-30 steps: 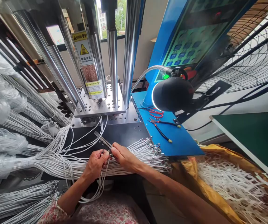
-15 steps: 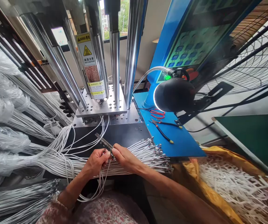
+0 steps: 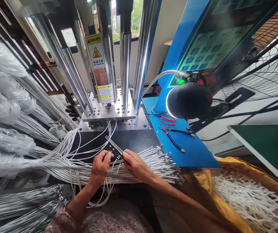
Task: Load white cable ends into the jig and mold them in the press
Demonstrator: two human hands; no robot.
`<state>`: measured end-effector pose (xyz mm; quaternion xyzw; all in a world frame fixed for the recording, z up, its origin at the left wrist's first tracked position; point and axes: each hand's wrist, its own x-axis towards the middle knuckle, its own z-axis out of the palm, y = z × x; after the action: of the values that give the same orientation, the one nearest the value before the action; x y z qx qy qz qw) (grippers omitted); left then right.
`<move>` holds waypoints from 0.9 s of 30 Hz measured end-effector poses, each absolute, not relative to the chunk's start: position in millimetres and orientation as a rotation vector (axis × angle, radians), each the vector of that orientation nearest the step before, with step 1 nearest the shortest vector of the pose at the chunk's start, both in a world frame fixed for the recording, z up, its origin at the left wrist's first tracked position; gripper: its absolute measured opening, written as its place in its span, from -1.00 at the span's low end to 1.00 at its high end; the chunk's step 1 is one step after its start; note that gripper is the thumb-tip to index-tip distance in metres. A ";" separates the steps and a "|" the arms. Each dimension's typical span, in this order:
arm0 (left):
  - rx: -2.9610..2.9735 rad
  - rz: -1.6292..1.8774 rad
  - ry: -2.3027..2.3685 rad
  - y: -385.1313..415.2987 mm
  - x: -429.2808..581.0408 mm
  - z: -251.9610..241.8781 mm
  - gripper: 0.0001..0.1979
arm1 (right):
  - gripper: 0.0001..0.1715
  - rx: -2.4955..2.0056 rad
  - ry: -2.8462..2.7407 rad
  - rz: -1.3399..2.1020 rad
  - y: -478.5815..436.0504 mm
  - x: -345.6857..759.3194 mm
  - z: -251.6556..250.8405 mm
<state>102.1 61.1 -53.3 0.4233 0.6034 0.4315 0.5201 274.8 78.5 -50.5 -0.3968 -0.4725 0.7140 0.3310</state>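
My right hand (image 3: 134, 162) is closed on one end of a narrow metal strip (image 3: 114, 144) with small notches along it. The strip slants up and to the left over the black work surface. A few white cables (image 3: 114, 173) run to the strip's held end and loop down below my hands. Just left of the strip, my left hand (image 3: 101, 164) is closed in a pinch, with a tiny dark piece at its fingertips, too small to name. A thick bundle of white cables (image 3: 80, 176) with metal-tipped ends (image 3: 170, 161) lies under and behind both hands.
A press with a steel plate (image 3: 110, 113) and upright columns stands ahead, cables coming from under it. On the blue mat (image 3: 194, 152) lie cutting pliers (image 3: 171, 137) and red-handled pliers (image 3: 168, 119), beside a lamp (image 3: 189, 100). A yellow sack (image 3: 202, 181) of white plastic scraps stands right.
My left hand has moved away from the strip, leaving a gap between the two. The strip stays in my right hand. The whole view has shifted slightly.
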 end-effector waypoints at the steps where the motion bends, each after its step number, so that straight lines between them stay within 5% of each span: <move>1: 1.019 1.022 1.426 61.0 103.0 -53.1 -0.61 | -0.57 -1.031 -1.245 1.871 78.2 274.9 -50.2; 15: 1.034 0.977 1.357 65.4 94.7 -42.7 -0.65 | -0.63 -1.086 -1.804 1.453 80.0 280.8 -54.8; 27: 1.061 0.972 1.366 69.5 96.7 -40.1 -0.63 | -0.59 -1.109 -1.384 1.762 74.9 285.3 -50.2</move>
<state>96.7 69.5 -40.1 0.4476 0.5764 0.4100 0.5471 285.3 74.9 -50.2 -0.4208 -0.5254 0.6689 0.3154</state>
